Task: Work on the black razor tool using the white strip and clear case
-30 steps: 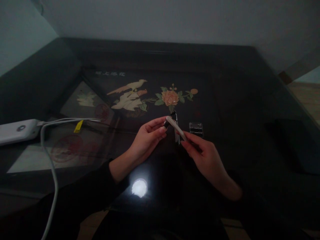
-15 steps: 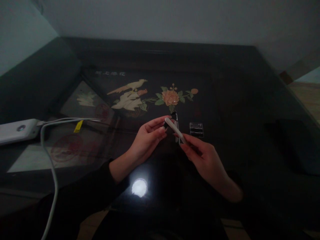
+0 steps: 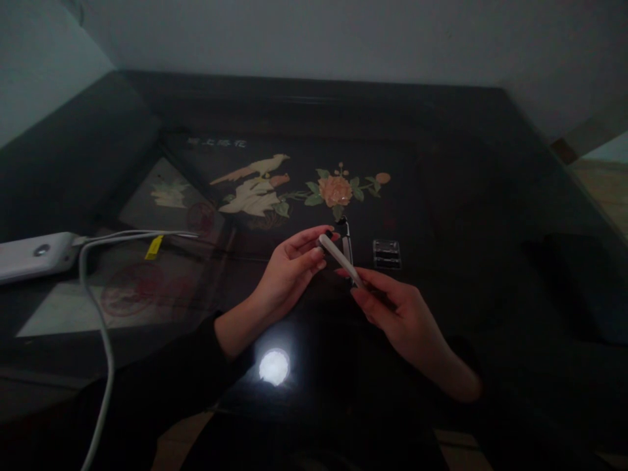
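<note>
A slim, pale, rounded bar [image 3: 341, 258] is gripped near its lower end by my right hand [image 3: 400, 314], thumb and fingers closed on it. At the bar's upper end, my left hand [image 3: 292, 271] pinches a small black piece [image 3: 328, 234] between thumb and fingers. Whether that piece is joined to the bar I cannot tell. Just behind the bar, a thin black and silvery item [image 3: 347, 235] is partly hidden by it and by my right fingers. Right of it, a small clear case [image 3: 387, 254] with dark contents lies on the dark glossy table [image 3: 471, 196].
A white power bank [image 3: 36, 256] lies at the left, with a white cable [image 3: 104, 340] running toward the front edge. The cable carries a yellow tag [image 3: 154, 248]. A dark flat object [image 3: 583, 288] rests at the right. A bird-and-flower picture [image 3: 335, 190] decorates the tabletop.
The bar's upper end has shifted slightly left and down, and more of the thin item behind it shows. Both hands keep almost the same place.
</note>
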A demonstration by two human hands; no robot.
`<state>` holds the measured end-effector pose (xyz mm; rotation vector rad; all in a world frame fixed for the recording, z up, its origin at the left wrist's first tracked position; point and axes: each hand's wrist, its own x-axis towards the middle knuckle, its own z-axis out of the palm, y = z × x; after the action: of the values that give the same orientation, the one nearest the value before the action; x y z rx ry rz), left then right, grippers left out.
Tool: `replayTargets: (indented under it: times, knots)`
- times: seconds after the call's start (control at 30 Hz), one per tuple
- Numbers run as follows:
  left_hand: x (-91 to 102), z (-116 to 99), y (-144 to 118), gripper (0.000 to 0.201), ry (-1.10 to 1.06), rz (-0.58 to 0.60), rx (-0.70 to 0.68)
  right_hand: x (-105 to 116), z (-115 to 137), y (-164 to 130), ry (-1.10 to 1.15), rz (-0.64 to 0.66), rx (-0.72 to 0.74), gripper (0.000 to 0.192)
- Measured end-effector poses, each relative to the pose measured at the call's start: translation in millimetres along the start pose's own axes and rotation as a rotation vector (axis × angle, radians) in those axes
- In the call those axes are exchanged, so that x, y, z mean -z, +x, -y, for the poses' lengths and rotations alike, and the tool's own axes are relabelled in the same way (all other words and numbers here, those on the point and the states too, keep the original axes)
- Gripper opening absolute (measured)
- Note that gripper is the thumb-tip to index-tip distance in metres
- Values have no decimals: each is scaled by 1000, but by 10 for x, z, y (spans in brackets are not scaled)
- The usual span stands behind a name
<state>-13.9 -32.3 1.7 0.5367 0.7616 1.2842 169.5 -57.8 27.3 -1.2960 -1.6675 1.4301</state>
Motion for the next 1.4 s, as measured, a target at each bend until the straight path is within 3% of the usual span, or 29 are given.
replayTargets:
  times: [0.3,0.87,1.4]
  knots:
    - [-9,-10,-20,40,-7,10,17,-6,-14,22,125,-17,-28,36]
    - [-7,1,-1,40,-25,19,20,-15,-80,30,-56,-87,115,30]
    - [4,-15,-38,41,-12,46,18,19,-88,73,-83,-148,61,34]
